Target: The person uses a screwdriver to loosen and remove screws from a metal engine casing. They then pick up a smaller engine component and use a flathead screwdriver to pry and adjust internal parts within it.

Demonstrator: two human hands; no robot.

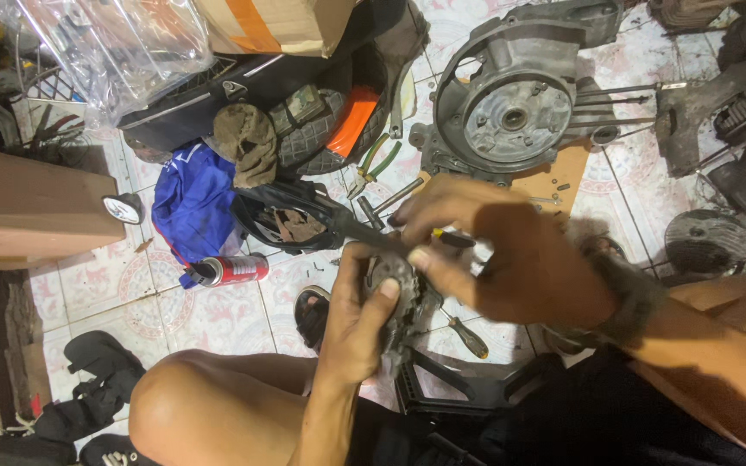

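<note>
Your left hand (357, 319) clamps the toothed metal part (395, 289) over your near knee; your right hand (485, 250) pinches a yellow-handled screwdriver (446, 236) against it. The tip could slip on greasy metal into your left fingers

Brown cardboard box (274, 24) with orange tape beside clear plastic bag (118, 47).

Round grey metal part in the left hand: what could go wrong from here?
1. The right hand works a screwdriver with a black-and-yellow handle against the round grey metal part; a slip could jab the left hand.
2. The part is held mid-air; it could drop onto the patterned floor tiles.
</note>
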